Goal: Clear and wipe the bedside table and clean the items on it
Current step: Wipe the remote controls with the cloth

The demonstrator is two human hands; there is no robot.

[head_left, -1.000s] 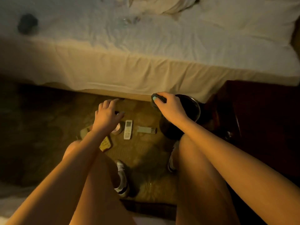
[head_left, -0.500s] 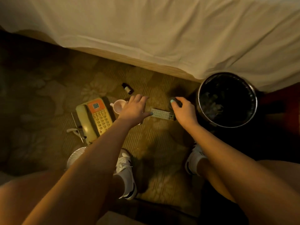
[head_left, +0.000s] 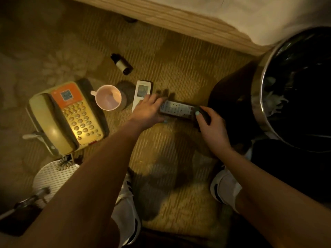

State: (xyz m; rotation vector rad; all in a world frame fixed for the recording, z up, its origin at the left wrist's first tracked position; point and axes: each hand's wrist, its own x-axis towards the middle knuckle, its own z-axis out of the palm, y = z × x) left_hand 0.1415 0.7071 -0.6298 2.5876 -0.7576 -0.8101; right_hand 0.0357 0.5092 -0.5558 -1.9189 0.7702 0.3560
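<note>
A dark remote (head_left: 176, 108) lies on the carpet in front of me. My left hand (head_left: 147, 110) holds its left end, thumb on the near side and fingers over the far side. My right hand (head_left: 212, 125) grips a small dark wiping pad (head_left: 204, 114) and presses it on the remote's right end. Partly under my left fingers lies a white remote (head_left: 142, 91). Left of it stand a pink cup (head_left: 108, 99) and a beige telephone (head_left: 66, 117) with an orange panel. A small dark bottle (head_left: 121, 64) lies on its side farther back.
A black waste bin (head_left: 265, 97) with a metal rim stands at the right, with rubbish inside. The bed's wooden base (head_left: 188, 20) runs along the top. A white ribbed object (head_left: 53, 174) sits beside my left shoe (head_left: 127, 208). My right shoe (head_left: 223, 188) is near the bin.
The view has dropped closer to the floor. My left hand moved right onto the dark remote's left end, uncovering the white remote. My right hand came down with the pad onto the remote's right end.
</note>
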